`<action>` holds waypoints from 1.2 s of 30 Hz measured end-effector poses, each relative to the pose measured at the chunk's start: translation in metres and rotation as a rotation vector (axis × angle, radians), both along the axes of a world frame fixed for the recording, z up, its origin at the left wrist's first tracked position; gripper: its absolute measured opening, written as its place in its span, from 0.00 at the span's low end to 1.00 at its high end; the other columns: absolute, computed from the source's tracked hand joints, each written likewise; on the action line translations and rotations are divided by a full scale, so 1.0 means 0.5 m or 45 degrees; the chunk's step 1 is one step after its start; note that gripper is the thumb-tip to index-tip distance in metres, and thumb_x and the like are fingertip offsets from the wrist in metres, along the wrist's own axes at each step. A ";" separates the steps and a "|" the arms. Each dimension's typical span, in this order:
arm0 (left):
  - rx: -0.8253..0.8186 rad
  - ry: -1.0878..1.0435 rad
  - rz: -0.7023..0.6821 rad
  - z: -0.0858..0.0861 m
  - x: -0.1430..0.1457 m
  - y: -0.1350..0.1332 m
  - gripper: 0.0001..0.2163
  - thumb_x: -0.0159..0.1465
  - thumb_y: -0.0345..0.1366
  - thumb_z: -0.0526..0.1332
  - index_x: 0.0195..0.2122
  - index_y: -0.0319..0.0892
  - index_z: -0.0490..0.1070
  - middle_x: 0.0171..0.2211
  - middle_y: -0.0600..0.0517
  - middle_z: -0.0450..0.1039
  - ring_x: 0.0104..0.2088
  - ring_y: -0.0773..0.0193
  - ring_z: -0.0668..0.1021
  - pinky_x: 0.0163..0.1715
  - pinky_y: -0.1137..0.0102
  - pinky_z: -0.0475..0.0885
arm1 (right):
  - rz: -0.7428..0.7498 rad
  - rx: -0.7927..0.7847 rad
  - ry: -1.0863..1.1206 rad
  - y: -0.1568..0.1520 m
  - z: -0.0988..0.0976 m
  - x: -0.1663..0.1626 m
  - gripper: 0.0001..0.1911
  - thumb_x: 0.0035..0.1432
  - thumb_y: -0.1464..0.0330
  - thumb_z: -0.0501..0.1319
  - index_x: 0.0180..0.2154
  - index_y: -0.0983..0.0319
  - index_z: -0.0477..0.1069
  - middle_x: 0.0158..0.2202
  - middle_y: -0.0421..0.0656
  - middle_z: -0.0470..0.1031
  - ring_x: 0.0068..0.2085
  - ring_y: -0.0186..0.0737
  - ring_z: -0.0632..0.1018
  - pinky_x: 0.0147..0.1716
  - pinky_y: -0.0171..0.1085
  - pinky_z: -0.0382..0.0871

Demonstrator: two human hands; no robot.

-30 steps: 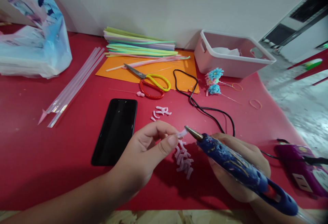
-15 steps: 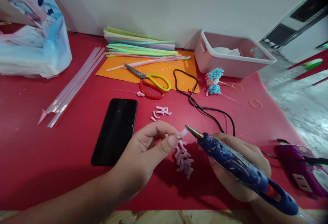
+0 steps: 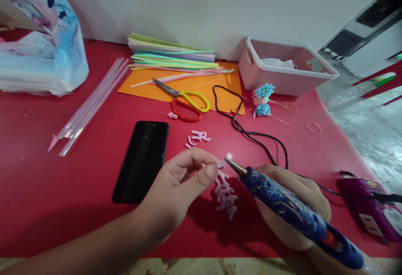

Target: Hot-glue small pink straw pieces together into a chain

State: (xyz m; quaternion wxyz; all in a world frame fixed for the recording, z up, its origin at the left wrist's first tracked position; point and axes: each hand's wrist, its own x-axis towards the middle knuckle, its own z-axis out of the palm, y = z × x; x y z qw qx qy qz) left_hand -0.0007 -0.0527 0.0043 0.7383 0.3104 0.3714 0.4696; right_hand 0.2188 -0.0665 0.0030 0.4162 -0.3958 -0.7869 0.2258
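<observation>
Between thumb and forefinger, my left hand [image 3: 185, 182] pinches a short pale pink piece of pipe cleaner [image 3: 222, 163]. My right hand [image 3: 292, 212] is wrapped round a blue glue gun [image 3: 282, 208], whose metal nozzle meets the piece near its free end; whether glue is coming out is too small to tell. Just below the fingers lies a loose pile of cut pink pipe cleaner pieces [image 3: 225, 195]. A smaller group of the same pieces [image 3: 197, 137] rests farther back. Left of my left hand is a black phone [image 3: 141, 162].
Scissors [image 3: 185, 99] and bundled coloured pipe cleaners [image 3: 172, 55] lie on orange paper [image 3: 138, 83]. Behind are a pink basket [image 3: 282, 73] and fluffy flowers [image 3: 264, 99]. A black cable [image 3: 248, 132] loops near a purple power box [image 3: 370, 208]. Clear glue sticks [image 3: 94, 103] and a plastic bag [image 3: 63, 57] sit left.
The glue gun's nozzle has shifted slightly left and down along the pink piece, from its tip towards my left fingers. My left hand has stayed nearly still.
</observation>
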 end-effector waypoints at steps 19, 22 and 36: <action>-0.009 -0.030 -0.046 0.001 -0.002 0.000 0.04 0.60 0.39 0.72 0.32 0.48 0.80 0.29 0.59 0.71 0.26 0.76 0.67 0.28 0.80 0.62 | -0.032 -0.017 -0.091 -0.003 0.006 0.002 0.12 0.53 0.82 0.61 0.35 0.59 0.69 0.31 0.38 0.77 0.27 0.31 0.78 0.28 0.27 0.74; -0.035 -0.047 -0.036 0.001 -0.001 -0.001 0.04 0.60 0.38 0.72 0.32 0.47 0.80 0.29 0.58 0.72 0.26 0.75 0.67 0.28 0.80 0.63 | -0.037 -0.018 -0.081 -0.002 0.008 0.000 0.13 0.52 0.82 0.62 0.35 0.58 0.69 0.31 0.39 0.78 0.26 0.33 0.78 0.26 0.30 0.75; -0.079 0.081 -0.016 0.006 0.000 0.002 0.06 0.61 0.39 0.71 0.31 0.44 0.78 0.25 0.58 0.70 0.25 0.73 0.66 0.28 0.76 0.61 | -0.021 -0.008 -0.068 0.000 0.008 0.005 0.13 0.51 0.80 0.62 0.36 0.59 0.70 0.31 0.39 0.78 0.27 0.35 0.79 0.27 0.31 0.75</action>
